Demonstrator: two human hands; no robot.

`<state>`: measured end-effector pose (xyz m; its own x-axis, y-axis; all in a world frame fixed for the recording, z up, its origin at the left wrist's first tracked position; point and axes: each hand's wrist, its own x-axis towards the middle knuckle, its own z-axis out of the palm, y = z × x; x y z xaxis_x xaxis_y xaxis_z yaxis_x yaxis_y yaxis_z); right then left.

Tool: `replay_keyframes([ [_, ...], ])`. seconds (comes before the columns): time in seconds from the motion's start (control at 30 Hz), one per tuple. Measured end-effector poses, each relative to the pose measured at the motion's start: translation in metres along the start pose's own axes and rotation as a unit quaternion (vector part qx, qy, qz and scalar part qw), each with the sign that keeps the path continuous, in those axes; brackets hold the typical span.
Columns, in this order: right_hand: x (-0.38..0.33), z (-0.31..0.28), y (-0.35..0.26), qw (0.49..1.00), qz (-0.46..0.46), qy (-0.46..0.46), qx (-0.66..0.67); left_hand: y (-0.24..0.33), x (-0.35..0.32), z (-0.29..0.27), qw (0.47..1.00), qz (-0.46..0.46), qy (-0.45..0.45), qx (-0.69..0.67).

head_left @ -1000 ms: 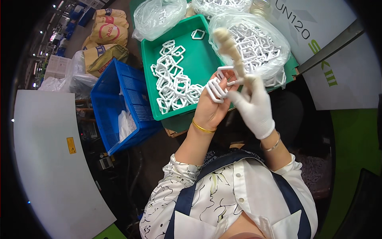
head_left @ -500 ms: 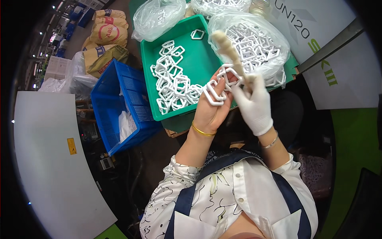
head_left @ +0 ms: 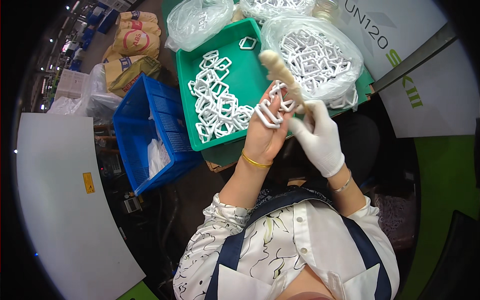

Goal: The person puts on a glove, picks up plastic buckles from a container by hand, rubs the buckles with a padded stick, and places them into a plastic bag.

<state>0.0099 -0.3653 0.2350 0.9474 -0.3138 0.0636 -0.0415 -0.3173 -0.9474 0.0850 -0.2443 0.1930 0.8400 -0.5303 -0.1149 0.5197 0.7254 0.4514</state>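
Note:
My left hand point(head_left: 262, 142), bare and palm up, has its fingers curled round a few white plastic frame-shaped links point(head_left: 269, 116). In a white glove, my right hand point(head_left: 322, 145) grips a cream-coloured, wrapped stick-like tool point(head_left: 281, 72). Its thick end points up and left; the thin end goes down into the gloved fingers, beside the links. The tip of the tool is hidden. Beyond both hands lies a green tray point(head_left: 250, 75). A heap of white links point(head_left: 220, 107) fills its left side, with a single link point(head_left: 247, 43) near the far corner.
Right of the tray stands an open clear plastic bag point(head_left: 352, 82) full of white links. Another clear bag point(head_left: 197, 25) lies behind the tray. A blue crate point(head_left: 142, 145) is at the left, near paper sacks point(head_left: 137, 37). White machine panels point(head_left: 65, 200) flank both sides.
The wrapped tool has swung slightly left and down in my right hand. The links in my left hand have shifted and turned a little. The tray's heap looks the same.

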Motion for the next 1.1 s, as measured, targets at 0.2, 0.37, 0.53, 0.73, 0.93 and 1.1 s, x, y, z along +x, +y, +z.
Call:
replay_keyframes([
  [0.2, 0.017, 0.009, 0.017, 0.995, -0.036, 0.090, 0.036, 0.000, -0.002, 0.008, 0.998, -0.020, -0.040, -0.032],
  [0.37, 0.002, 0.000, 0.013, 0.997, -0.074, 0.027, -0.017, 0.015, 0.001, 0.002, 0.999, 0.014, -0.027, -0.033],
  [0.53, -0.006, -0.012, 0.037, 0.997, -0.026, 0.024, -0.069, 0.027, 0.007, -0.004, 0.994, 0.021, -0.037, -0.105],
  [0.73, -0.019, -0.001, 0.026, 0.991, -0.080, -0.066, -0.084, 0.027, 0.008, -0.009, 0.991, 0.006, -0.025, -0.132],
  [0.93, -0.012, -0.035, 0.050, 0.995, -0.046, 0.070, -0.052, 0.048, 0.016, -0.002, 0.997, 0.069, -0.011, -0.015],
  [1.1, -0.009, -0.085, 0.071, 0.979, 0.001, 0.200, -0.051, 0.065, 0.050, 0.068, 0.911, 0.280, -0.055, 0.299],
])
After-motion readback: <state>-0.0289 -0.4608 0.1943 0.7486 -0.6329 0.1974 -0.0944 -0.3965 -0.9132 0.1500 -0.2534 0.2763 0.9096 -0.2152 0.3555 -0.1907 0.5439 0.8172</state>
